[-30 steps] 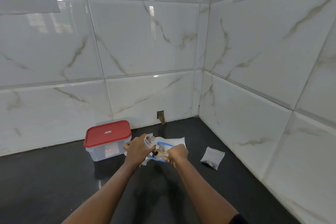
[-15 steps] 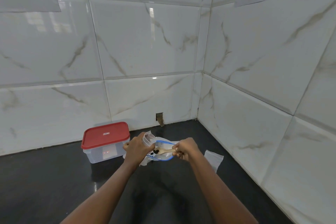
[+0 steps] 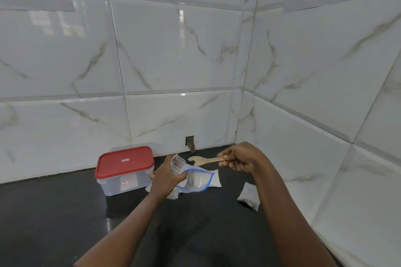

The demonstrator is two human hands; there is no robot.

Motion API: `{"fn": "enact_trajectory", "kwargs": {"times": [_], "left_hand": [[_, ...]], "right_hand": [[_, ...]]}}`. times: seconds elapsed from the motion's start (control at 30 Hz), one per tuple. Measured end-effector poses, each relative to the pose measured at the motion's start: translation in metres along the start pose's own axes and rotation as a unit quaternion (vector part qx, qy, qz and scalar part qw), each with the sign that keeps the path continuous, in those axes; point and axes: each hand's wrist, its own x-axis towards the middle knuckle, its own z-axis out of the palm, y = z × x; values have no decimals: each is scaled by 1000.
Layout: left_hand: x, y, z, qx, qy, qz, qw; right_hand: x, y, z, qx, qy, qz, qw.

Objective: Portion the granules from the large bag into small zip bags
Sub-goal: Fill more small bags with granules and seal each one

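The small bag (image 3: 176,163) is standing upright in the left hand (image 3: 167,176), its mouth gaping open toward the top, just above the table (image 3: 65,212). The left fingers (image 3: 181,177) are curling round the lower part of this bag and gripping it. Something dark is showing through its clear wall, too small to tell apart.

Just to the right of the bag's mouth, a wooden spoon (image 3: 204,160) is lying almost level in the air, its bowl pointing at the bag. A few dark granules (image 3: 191,161) are sitting on the bowl's tip. The right hand (image 3: 240,158) is holding the far end of the handle, with its fingers (image 3: 225,156) and thumb pinching it and the rest of the hand curled.

Below the spoon and the small bag, the large bag (image 3: 200,181) is lying flat on the table, its blue zip rim hanging open in a loop. Its left part is tucking in under the left hand.

To the right, well apart from the large bag, a second small bag (image 3: 248,197) is resting on the table, plump, with dark bits at its lower edge; the right forearm is partly covering it.

To the left, a clear box (image 3: 123,182) with a red lid (image 3: 124,161) is standing on the table, near the left hand. The white marbled wall (image 3: 173,60) is rising behind it all and turning a corner on the right.
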Motion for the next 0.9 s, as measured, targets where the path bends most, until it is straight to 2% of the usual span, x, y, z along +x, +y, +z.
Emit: {"fn": "enact_trajectory", "kwargs": {"times": [0.07,0.17,0.3,0.47,0.57,0.73,0.9], "left_hand": [[-1,2,0,4,-7,-4,1000],[-3,5,1,7,-13,0,1000],[0,3,-1,11,-6,-9,1000],[2,4,-2,24,5,-17,1000],[2,3,-1,31,14,-16,999],[4,5,0,64,20,-26,997],[3,4,-4,39,1,-18,999]], "right_hand": [[2,-2,15,-21,21,-34,999],[5,-2,36,-128,67,-80,986],[8,2,54,-295,96,-166,936],[2,0,65,-390,119,-261,875],[-2,-1,68,-428,120,-288,848],[-3,-1,69,-446,120,-292,838],[-5,-6,55,-390,169,-263,866]]}}
